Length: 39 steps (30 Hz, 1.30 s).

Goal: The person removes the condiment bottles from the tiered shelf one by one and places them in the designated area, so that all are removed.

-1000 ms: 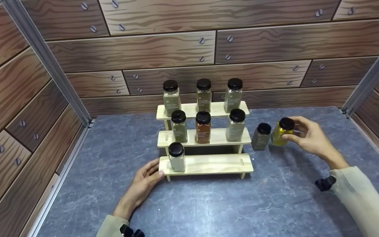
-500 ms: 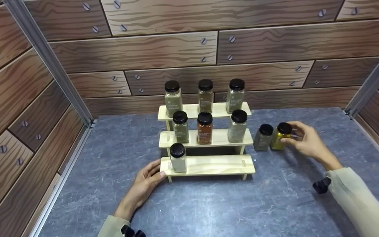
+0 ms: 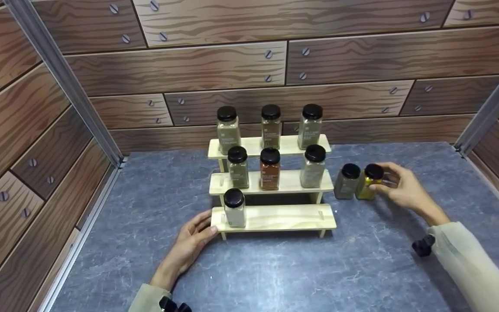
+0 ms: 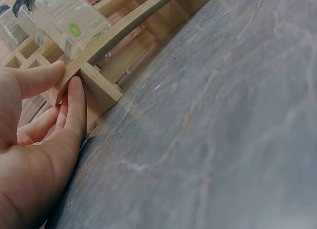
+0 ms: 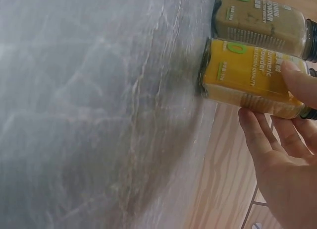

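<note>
My left hand [image 3: 191, 240] pinches the left end of the lowest step of a three-step wooden spice rack [image 3: 288, 219]. In the left wrist view the thumb lies on top of the board and fingers [image 4: 75, 102] are under it. To the right of the rack, my right hand [image 3: 405, 188] holds a turmeric powder jar [image 5: 242, 73] upright on the table, thumb on its near side and fingers on the other. Close beside it stands a cumin powder jar [image 3: 347, 184] with a black lid.
Three spice jars stand on the top step, among them a brown one [image 3: 271, 130]. The middle step bears three more, with a red-orange jar [image 3: 270, 171] in the centre. One pale jar [image 3: 234, 210] is at the lowest step's left end. Wood-patterned walls [image 3: 232, 65] enclose the grey table [image 3: 249, 277].
My right hand has lowered the turmeric jar and brought it slightly left, close beside the cumin jar. The left hand keeps its grip on the rack. The head view has shifted slightly.
</note>
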Available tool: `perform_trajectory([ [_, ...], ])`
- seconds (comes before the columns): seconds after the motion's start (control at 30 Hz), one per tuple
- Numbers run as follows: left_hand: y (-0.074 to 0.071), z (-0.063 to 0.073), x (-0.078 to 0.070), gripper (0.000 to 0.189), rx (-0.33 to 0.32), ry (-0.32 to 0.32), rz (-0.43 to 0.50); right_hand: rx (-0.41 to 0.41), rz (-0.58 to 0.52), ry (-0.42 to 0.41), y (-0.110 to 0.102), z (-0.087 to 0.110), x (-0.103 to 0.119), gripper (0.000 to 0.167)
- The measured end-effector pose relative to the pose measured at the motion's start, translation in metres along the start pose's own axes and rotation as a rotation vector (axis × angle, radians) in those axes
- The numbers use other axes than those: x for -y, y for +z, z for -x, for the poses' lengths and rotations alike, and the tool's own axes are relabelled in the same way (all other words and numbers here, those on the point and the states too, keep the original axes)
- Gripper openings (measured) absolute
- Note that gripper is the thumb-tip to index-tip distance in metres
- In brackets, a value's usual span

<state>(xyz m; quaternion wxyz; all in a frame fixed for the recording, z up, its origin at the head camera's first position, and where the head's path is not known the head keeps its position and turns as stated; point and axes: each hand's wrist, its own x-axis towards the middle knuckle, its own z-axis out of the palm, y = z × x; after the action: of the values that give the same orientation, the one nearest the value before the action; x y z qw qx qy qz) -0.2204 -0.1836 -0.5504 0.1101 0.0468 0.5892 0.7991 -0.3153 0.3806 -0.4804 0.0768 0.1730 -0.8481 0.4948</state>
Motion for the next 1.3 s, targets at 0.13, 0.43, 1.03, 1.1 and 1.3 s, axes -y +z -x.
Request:
perform_trajectory([
  [0.13,0.001,0.001,0.000,0.072,0.004,0.002,0.004,0.014,-0.013,0.000,-0.001,0.002,0.001,0.057],
  [0.43,0.000,0.000,0.000,0.072,0.011,0.006,0.020,0.022,0.048,-0.010,-0.010,0.002,0.022,0.062],
  [1.03,0.002,0.001,-0.001,0.072,-0.001,-0.007,0.011,-0.008,0.101,-0.210,0.008,0.012,0.124,0.055],
  [1.1,0.002,0.001,-0.002,0.072,0.004,-0.005,0.006,0.013,0.087,-0.220,0.015,0.013,0.134,0.057],
  [1.3,0.002,0.003,-0.002,0.072,0.014,0.001,-0.003,0.075,0.053,-0.271,0.038,0.013,0.153,0.058],
])
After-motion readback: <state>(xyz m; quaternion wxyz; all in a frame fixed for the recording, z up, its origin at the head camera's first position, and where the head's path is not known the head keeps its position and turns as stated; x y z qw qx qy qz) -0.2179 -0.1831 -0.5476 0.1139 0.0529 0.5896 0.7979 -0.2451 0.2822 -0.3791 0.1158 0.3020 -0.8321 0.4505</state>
